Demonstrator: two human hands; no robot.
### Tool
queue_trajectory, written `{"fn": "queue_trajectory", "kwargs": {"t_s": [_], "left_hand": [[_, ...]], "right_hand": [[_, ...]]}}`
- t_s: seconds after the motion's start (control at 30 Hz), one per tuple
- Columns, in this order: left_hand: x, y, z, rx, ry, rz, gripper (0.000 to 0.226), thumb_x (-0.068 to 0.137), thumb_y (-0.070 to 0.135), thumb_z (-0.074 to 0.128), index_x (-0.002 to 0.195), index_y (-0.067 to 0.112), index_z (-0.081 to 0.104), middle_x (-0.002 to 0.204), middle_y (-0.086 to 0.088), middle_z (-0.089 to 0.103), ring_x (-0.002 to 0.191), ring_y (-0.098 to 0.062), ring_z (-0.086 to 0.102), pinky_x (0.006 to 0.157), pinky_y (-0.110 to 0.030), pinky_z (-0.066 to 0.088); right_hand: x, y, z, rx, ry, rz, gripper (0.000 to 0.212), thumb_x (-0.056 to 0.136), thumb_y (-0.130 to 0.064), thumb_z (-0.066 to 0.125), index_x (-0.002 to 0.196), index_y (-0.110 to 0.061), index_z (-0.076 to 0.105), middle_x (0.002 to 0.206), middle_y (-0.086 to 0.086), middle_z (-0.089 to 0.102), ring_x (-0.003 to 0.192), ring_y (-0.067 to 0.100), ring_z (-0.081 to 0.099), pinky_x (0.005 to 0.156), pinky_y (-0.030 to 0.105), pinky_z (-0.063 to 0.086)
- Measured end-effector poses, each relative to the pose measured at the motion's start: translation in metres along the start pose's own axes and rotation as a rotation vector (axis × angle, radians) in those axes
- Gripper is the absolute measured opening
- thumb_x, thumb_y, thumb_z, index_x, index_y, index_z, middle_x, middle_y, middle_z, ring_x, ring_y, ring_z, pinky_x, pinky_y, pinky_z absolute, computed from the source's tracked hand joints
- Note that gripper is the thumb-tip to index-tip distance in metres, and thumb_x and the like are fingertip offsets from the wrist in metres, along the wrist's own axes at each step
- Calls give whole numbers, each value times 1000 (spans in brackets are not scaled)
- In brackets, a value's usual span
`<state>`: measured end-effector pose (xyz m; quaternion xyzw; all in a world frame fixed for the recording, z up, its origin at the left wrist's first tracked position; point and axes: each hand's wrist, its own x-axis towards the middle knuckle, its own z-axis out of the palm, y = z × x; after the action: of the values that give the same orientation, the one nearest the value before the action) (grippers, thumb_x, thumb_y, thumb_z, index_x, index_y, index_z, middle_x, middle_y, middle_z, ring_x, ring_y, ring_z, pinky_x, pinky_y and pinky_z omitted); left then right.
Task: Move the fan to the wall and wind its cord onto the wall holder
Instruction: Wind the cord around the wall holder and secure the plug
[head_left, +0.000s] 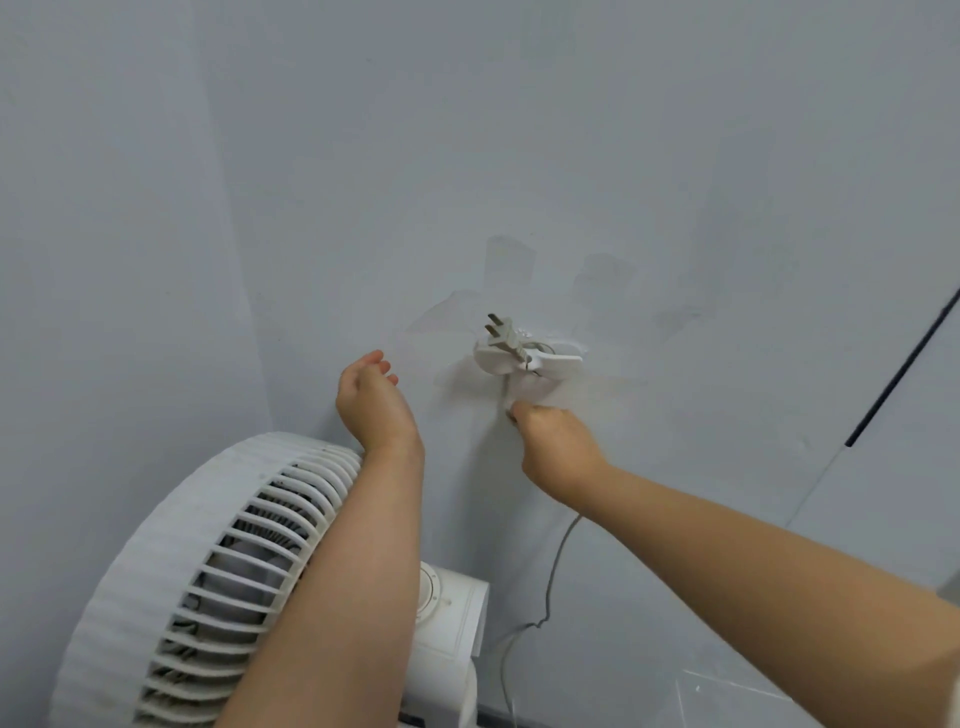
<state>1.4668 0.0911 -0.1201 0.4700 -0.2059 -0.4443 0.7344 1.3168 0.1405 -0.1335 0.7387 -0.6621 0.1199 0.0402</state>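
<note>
A white fan (171, 582) stands against the grey wall at the lower left, its round grille tilted up. On the wall sits a white cord holder (524, 356) with the grey plug (501, 335) clipped across it, prongs pointing up-left. My right hand (556, 447) pinches the grey cord (553, 577) just below the holder; the cord hangs down from that hand to the floor by the fan's base. My left hand (371, 400) is raised left of the holder, fingers relaxed, holding nothing.
The fan's white base (452, 629) stands on the floor by the wall. A dark line (904, 364) runs diagonally down the wall at the right. The wall around the holder shows patched paint marks.
</note>
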Motion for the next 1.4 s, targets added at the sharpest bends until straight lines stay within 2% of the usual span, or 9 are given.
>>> {"fn": "queue_trajectory", "kwargs": {"t_s": [0.1, 0.23, 0.5, 0.6, 0.7, 0.87, 1.03, 1.23, 1.4], "left_hand": [[-3, -1, 2, 58, -163, -17, 28, 85, 4, 37, 80, 17, 61, 74, 0, 60, 68, -13, 54, 60, -23, 41], [-8, 1, 4, 143, -344, -44, 29, 86, 2, 39, 77, 16, 62, 73, -3, 61, 63, -13, 55, 59, -23, 41], [-6, -1, 2, 151, -348, -176, 27, 86, 2, 39, 78, 14, 62, 72, -3, 61, 62, -13, 55, 58, -23, 40], [-3, 0, 0, 138, -332, -198, 27, 86, 2, 39, 78, 14, 61, 72, -3, 61, 62, -13, 55, 59, -23, 41], [-2, -1, 1, 137, -319, -210, 27, 86, 2, 38, 78, 14, 62, 72, -3, 61, 63, -13, 55, 59, -23, 41], [-5, -3, 4, 149, -322, -203, 28, 85, 2, 37, 78, 14, 62, 72, -3, 61, 62, -13, 55, 59, -23, 42], [-8, -6, 6, 138, -319, -219, 29, 85, 1, 36, 77, 14, 61, 71, -4, 61, 61, -14, 55, 58, -23, 41], [-10, -4, 8, 106, -255, -199, 30, 84, 0, 36, 75, 14, 61, 70, -4, 60, 63, -15, 55, 58, -23, 42], [-9, -3, 8, 6, 7, 83, 32, 79, -4, 36, 81, 13, 64, 73, 3, 61, 72, -9, 56, 74, -27, 45]], "right_hand": [[-7, 20, -4, 76, 30, 64, 28, 80, 3, 45, 104, -7, 56, 100, 18, 65, 96, 38, 58, 73, 38, 45], [-17, 34, -15, 206, 187, 185, 20, 87, -4, 46, 97, -8, 63, 93, 16, 68, 90, 36, 60, 69, 35, 44], [-16, 40, -61, -119, 164, 237, 10, 82, -6, 47, 76, -8, 54, 83, 15, 60, 76, 36, 54, 60, 31, 35], [-8, 39, -80, -197, 190, 258, 11, 83, -11, 51, 86, -5, 60, 94, 19, 64, 86, 38, 60, 64, 30, 35], [3, 43, -101, -19, 173, 366, 17, 83, -20, 57, 82, -4, 63, 86, 21, 63, 85, 36, 62, 64, 29, 37], [10, 38, -130, 730, -63, 602, 37, 94, -26, 50, 62, -9, 46, 47, 3, 37, 30, 13, 27, 36, 14, 21], [20, 27, -145, 1092, -127, 632, 40, 100, -23, 34, 66, -8, 49, 36, -3, 34, 24, 6, 17, 31, 11, 11], [38, 1, -169, 1070, -206, 533, 37, 97, -12, 29, 72, -7, 56, 53, 0, 41, 39, 9, 22, 36, 17, 17], [54, -23, -174, 681, -68, 405, 35, 96, -17, 47, 65, -8, 58, 55, 3, 45, 41, 11, 30, 38, 17, 28]]}}
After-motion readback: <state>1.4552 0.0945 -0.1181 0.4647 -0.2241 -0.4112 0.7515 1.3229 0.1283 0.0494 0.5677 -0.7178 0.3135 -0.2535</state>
